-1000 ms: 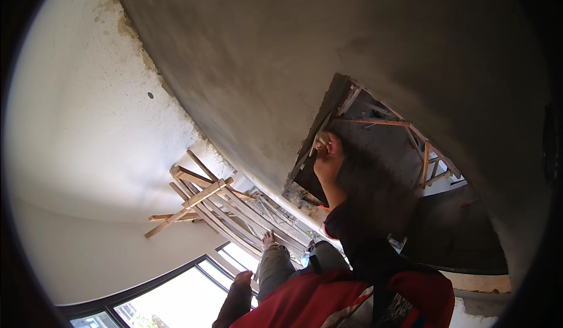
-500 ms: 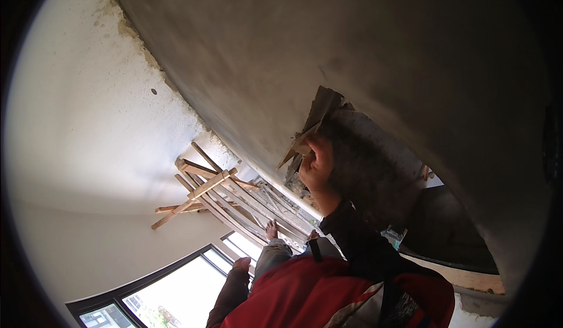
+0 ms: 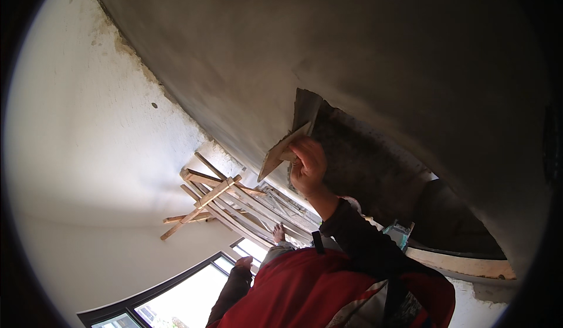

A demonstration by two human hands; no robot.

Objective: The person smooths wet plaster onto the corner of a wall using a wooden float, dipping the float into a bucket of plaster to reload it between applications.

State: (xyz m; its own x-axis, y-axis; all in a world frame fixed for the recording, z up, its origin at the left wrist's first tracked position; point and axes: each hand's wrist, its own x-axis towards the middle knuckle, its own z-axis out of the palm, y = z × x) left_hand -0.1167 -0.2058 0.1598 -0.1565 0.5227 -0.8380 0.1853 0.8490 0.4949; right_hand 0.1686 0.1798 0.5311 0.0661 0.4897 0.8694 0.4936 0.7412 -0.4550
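Note:
My right hand (image 3: 308,167) grips a flat plastering float (image 3: 274,156) by its handle, held tilted against the curved grey plastered surface (image 3: 234,82), at the near edge of a square opening (image 3: 369,164) cut into it. A darker, flat strip (image 3: 306,108) lies along that edge, just beyond the float. Low at the left, my left hand (image 3: 243,263) is beside my leg and red garment, its fingers too small and partly hidden to read.
Crossed timber staging (image 3: 217,193) with long planks extends toward my bare foot (image 3: 278,232). A white curved wall (image 3: 88,146) with a rough edge stands left, a dark-framed window (image 3: 176,293) below it. A light ledge (image 3: 463,266) is at lower right.
My right hand with the float has moved left and the float now shows more of its broad face. The view has shifted, and less of the timber inside the opening shows.

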